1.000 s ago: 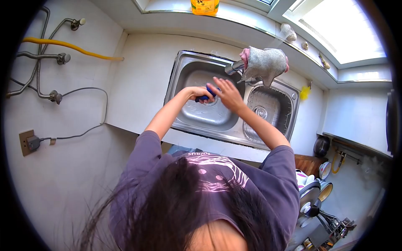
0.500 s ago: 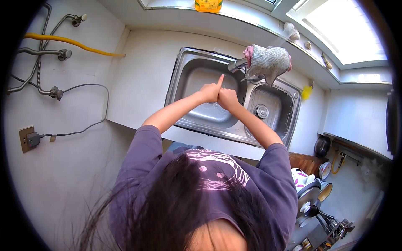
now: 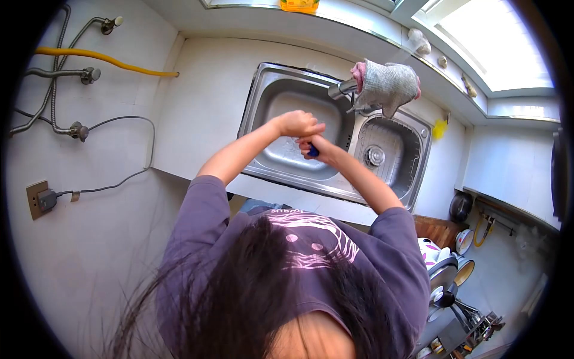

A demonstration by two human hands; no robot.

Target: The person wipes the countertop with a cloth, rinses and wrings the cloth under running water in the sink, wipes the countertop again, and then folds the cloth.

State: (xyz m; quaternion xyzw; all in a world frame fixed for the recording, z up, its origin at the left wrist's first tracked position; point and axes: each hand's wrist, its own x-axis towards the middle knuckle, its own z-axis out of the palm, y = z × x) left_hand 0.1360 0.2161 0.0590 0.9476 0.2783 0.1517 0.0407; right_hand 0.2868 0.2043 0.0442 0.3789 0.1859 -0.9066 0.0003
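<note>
A: From the left, then: a yellow hose (image 3: 107, 55) crosses the far part of the wall; a grey plug (image 3: 46, 200) sits in its socket, nearer; what comes next?

B: The large basin (image 3: 272, 113), with two bare hands over it; the left hand (image 3: 297, 124) comes first, back of the hand up, fingers curled; its palm side is hidden, so I cannot tell how tightly it closes or whether it has hold of anything!

A: And the dark blue object (image 3: 313, 151); where is that?

B: Nearer than the left hand and a little to its right; it is tucked in the right hand (image 3: 321, 147), fingers wrapped closely round it; only a short piece peeps out!

A: Which way does it run?

B: Too much is covered to tell its long axis; the right hand is plainly the nearer one, being right round it; the left lies just beyond, and the overlap hides whether the two touch.

A: Rightward now: the faucet (image 3: 339, 91) points over the large basin, a grey cloth (image 3: 387, 84) draped on it; then the small basin (image 3: 394, 170); a wooden board (image 3: 438, 231) stands at the near right!
</note>
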